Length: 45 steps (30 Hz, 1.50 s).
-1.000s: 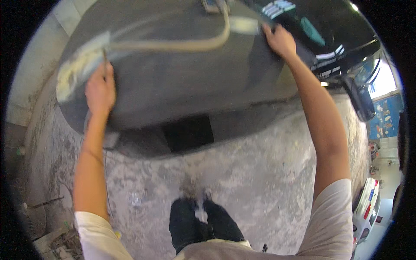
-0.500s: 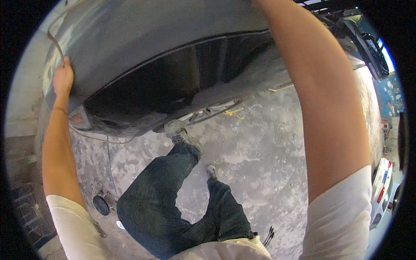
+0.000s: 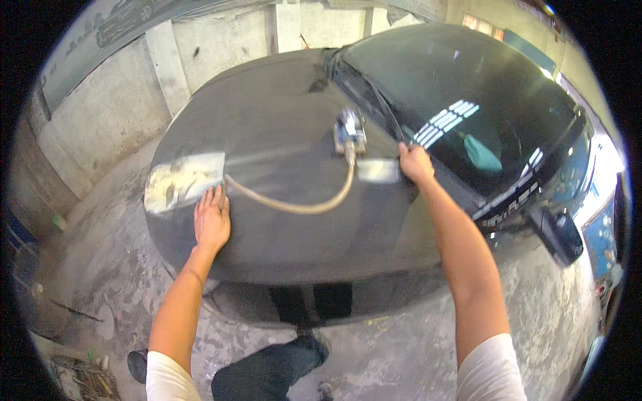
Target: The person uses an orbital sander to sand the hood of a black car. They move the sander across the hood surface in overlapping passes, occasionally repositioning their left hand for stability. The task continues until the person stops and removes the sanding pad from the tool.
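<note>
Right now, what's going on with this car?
The person's left hand is on the dark hood, beside the larger pale patch. A hose curves from a small power tool to that hand's fingertips; how firm the grip is, I can't tell. The right hand is by the smaller pale patch, near the windshield; its fingertips' contact is unclear. The tool sits on the hood with neither hand on it.
</note>
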### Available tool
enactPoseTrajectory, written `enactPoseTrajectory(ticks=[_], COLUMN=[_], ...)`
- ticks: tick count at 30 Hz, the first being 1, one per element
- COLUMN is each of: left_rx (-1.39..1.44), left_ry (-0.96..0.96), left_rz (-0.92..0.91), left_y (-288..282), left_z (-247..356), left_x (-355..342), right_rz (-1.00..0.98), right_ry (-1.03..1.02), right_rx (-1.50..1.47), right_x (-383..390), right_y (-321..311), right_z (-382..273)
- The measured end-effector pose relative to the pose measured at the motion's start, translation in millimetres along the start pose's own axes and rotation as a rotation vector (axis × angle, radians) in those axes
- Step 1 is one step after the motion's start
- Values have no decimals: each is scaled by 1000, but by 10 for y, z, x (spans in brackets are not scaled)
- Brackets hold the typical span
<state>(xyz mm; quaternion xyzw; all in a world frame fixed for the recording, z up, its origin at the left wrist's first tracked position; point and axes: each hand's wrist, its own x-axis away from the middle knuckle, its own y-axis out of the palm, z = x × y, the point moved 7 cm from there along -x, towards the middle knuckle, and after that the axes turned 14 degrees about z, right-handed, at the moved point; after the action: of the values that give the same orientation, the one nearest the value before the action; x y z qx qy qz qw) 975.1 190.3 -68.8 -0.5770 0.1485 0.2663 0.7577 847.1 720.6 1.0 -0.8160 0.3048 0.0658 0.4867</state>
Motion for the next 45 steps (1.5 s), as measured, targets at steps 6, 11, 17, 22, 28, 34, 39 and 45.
enactPoseTrajectory(ticks=[6, 11, 17, 22, 28, 34, 39, 45], left_rx=[78, 145, 278, 307, 317, 548, 198, 24], left_ry=[210, 266, 396, 355, 451, -142, 235, 240], left_rz=[40, -2, -156, -285, -432, -940, -1594, -1571], left_y=[145, 167, 19, -30, -168, -535, -622, -379], left_z=[225, 91, -203, -118, 69, -62, -113, 89], left_x=[-648, -731, -761, -747, -973, -996, -331, -767], right_rz=[139, 202, 222, 138, 32, -75, -215, -357], right_ry=[66, -36, -186, 84, 224, 233, 285, 369], right_rx=[268, 244, 277, 226, 228, 225, 179, 125], right_x=[-74, -275, -152, 1, -26, 47, 143, 124], right_y=[70, 18, 0, -60, -16, 76, 139, 161], right_z=[-205, -46, -96, -32, -312, -525, -446, -360])
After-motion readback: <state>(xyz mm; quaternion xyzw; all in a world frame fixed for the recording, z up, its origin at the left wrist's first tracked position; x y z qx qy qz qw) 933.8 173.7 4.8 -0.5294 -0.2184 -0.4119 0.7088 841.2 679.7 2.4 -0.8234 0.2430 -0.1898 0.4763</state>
